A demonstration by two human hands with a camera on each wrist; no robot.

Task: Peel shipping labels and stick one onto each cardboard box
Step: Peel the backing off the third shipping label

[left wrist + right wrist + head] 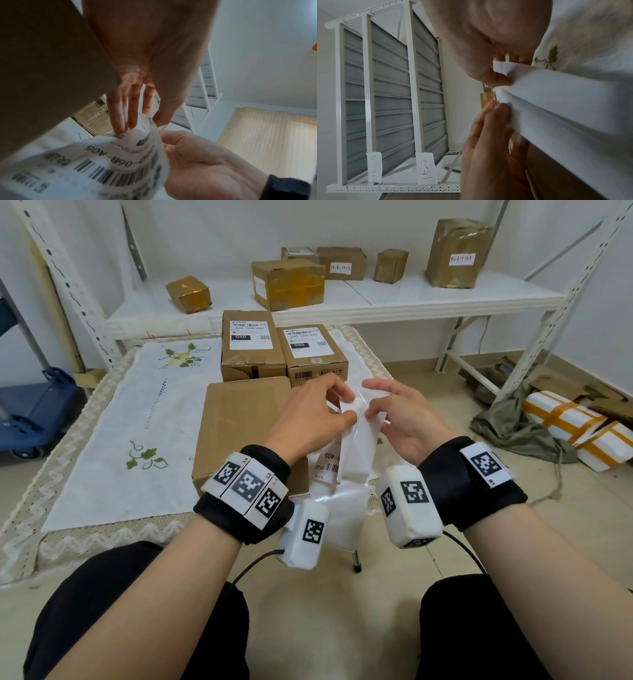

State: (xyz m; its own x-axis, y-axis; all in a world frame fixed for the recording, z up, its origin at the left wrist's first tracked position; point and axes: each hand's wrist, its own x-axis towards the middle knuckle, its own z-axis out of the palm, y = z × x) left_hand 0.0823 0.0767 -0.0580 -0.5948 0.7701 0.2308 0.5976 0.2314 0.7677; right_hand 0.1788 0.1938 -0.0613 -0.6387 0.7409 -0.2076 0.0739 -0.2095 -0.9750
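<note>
My two hands hold a white strip of shipping labels point(358, 440) above the near right edge of a plain cardboard box point(239, 426). My left hand point(346, 405) pinches the strip's top edge from the left, and my right hand point(371, 400) pinches it from the right. The strip hangs down past both wrists. In the left wrist view the printed label point(111, 162) with its barcodes curls under the left fingertips point(132, 125). The right wrist view shows the strip's blank white side point(556, 102) beside the right thumb point(501, 79). Behind the plain box stand two boxes point(251, 361) point(315, 361) bearing labels.
The boxes rest on a white embroidered cloth point(137, 422) over a low table. A white shelf point(376, 299) behind holds several taped boxes. A blue cart point(34, 412) stands at the left. White taped parcels point(575, 429) and a dark bag lie on the floor at the right.
</note>
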